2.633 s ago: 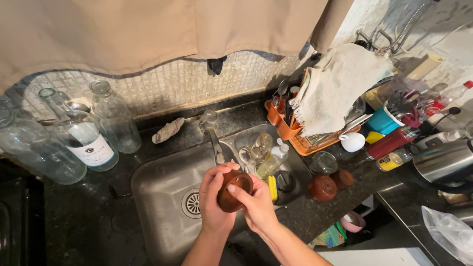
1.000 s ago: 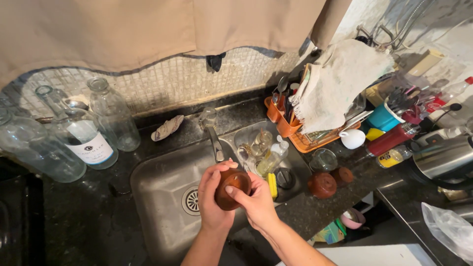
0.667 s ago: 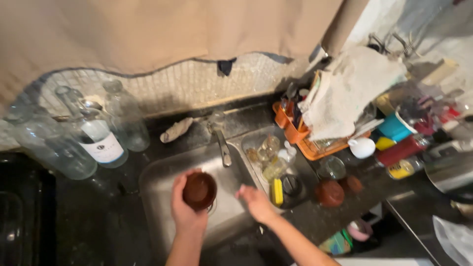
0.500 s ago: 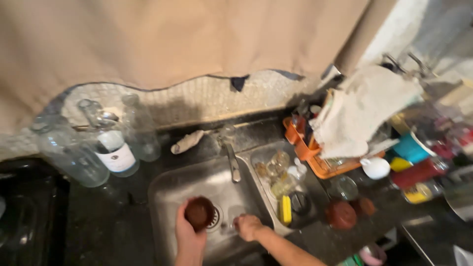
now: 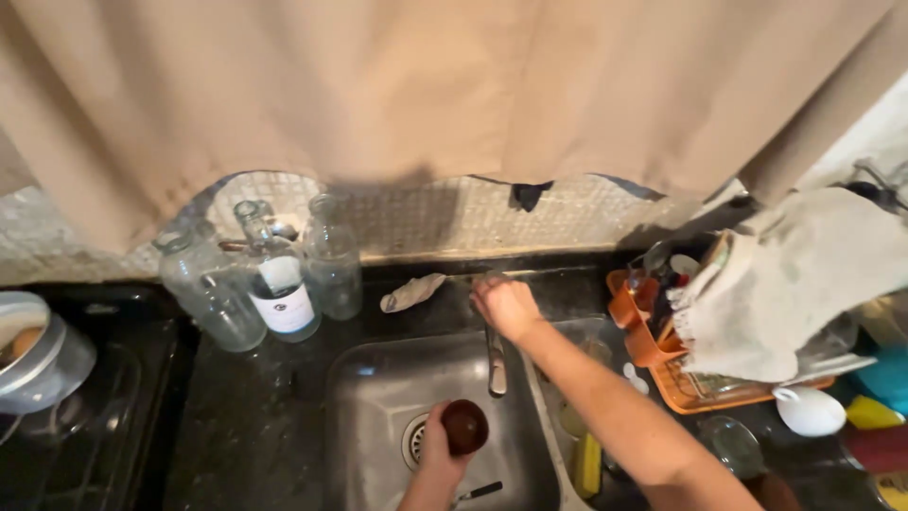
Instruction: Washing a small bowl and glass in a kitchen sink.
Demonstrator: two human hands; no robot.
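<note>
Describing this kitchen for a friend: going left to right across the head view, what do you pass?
Metal pot → clear glass bottles → brown cup in the left hand → right hand at the tap → orange dish rack → white towel.

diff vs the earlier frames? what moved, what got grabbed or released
The right hand let go of the brown cup and reached up to the base of the tap at the back of the sink. The left hand alone holds the cup now, lower over the drain. Glass bottles and orange dish rack stayed put.

Dim, warm light; soft motion blur
</note>
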